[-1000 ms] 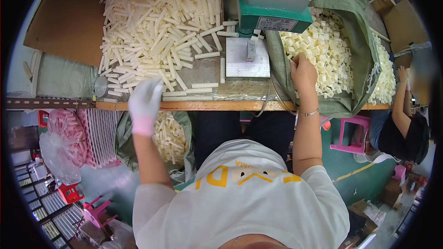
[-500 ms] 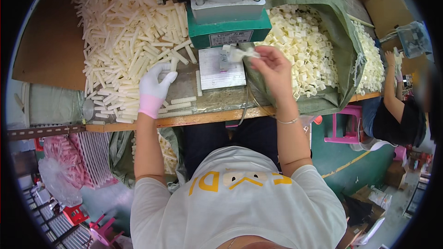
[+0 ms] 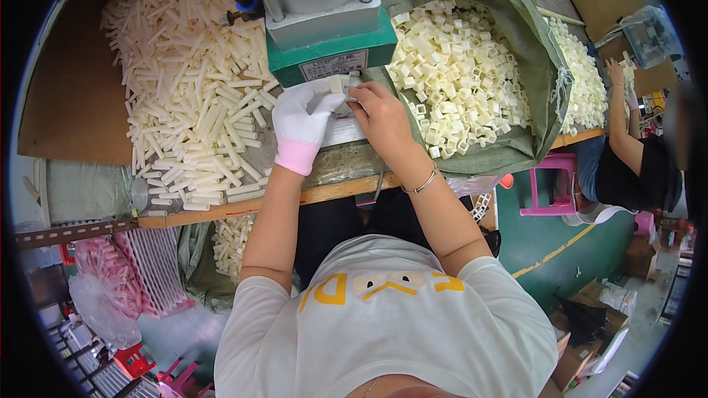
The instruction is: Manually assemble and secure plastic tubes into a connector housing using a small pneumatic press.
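Observation:
My left hand (image 3: 301,121), in a white glove with a pink cuff, is closed over the press plate, with a cream plastic tube (image 3: 335,85) between thumb and fingers. Beside it, my bare right hand (image 3: 382,119) pinches at the small fixture; its fingertips hide what they hold. Both hands nearly meet just below the green head of the press (image 3: 332,51). Under them shows part of the silver metal plate (image 3: 343,133).
Left of the press lies a heap of cream tubes (image 3: 184,66). At its right, a green woven sack (image 3: 546,125) holds small square cream pieces (image 3: 464,74). The wooden table edge (image 3: 206,214) runs before me. A co-worker (image 3: 627,162) works at far right.
My left hand has moved right from the tube heap to the press, carrying a tube. My right hand has come left and closer to it. The view has shifted slightly.

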Demonstrator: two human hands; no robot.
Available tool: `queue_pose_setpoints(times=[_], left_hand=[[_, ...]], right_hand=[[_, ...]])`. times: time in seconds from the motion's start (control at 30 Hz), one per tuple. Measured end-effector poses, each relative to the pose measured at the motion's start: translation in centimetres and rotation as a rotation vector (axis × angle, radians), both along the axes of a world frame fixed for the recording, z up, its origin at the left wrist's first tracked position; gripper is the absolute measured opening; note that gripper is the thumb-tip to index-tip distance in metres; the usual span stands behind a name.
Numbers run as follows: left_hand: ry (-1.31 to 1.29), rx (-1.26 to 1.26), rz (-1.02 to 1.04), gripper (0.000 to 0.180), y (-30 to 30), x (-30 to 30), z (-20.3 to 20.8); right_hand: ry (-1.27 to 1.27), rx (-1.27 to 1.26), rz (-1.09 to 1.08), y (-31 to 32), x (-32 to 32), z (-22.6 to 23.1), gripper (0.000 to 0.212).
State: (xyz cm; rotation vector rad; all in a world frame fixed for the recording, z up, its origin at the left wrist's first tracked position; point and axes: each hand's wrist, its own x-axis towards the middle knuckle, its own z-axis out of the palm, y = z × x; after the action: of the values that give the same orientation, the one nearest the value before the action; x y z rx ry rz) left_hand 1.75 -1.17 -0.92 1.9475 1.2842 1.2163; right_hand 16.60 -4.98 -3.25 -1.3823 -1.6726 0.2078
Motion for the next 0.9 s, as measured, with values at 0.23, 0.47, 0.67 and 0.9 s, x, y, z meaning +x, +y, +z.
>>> queue_pose_setpoints(times=[0.23, 0.47, 0.67, 0.9], left_hand=[[-0.057, -0.241, -0.066, 0.024, 0.3, 0.0, 0.9], [0.169, 0.198, -0.023, 0.024, 0.1, -0.2, -0.1], [0.135, 0.267, 0.001, 0.027, 0.4, -0.6, -0.6], [0.147, 0.220, 0.001, 0.025, 0.4, -0.3, -0.8]], right_hand=[[-0.010, 0.040, -0.001, -0.3, -0.1, -0.1, 0.017], [0.000, 0.013, 0.006, -0.4, 0.1, 0.1, 0.019], [0.201, -0.045, -0.205, -2.3, 3.9, 0.8, 0.019], [-0.491, -0.406, -0.340, -2.7, 10.3, -1.3, 0.014]])
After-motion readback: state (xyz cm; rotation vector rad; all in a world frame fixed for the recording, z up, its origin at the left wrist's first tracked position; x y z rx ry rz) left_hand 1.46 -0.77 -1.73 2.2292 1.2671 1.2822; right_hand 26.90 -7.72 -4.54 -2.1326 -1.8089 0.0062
